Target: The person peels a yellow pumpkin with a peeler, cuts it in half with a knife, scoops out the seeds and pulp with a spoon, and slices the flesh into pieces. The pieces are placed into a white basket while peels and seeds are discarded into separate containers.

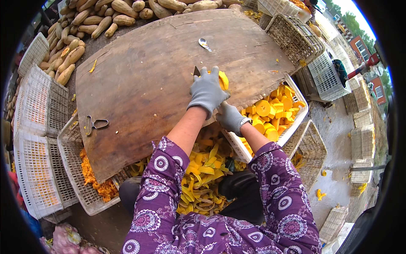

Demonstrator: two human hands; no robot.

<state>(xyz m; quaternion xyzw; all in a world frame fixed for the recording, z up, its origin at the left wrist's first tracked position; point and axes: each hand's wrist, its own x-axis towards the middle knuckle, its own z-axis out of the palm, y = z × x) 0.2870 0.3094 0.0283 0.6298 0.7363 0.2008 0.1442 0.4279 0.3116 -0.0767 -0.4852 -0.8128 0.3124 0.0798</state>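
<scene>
My left hand (207,92), in a grey glove, lies over a peeled orange squash piece (224,81) on the wooden board (152,76). A dark knife blade (196,71) sticks out past its fingers on the left. Close behind, my right hand (231,118), also gloved, is closed at the knife's near end; its handle is hidden. Farther up the board lies a metal spoon (203,42). A metal peeler (95,124) rests near the board's left edge. Cut squash chunks (272,111) fill a white plastic crate (303,109) beside my right hand.
Long tan squashes (98,22) are heaped beyond the board. Yellow peelings (203,177) pile up between my knees. Orange pulp (95,177) sits in a crate (68,149) at left. Stacked crates (38,171) stand farther left, and more crates (295,38) stand at right.
</scene>
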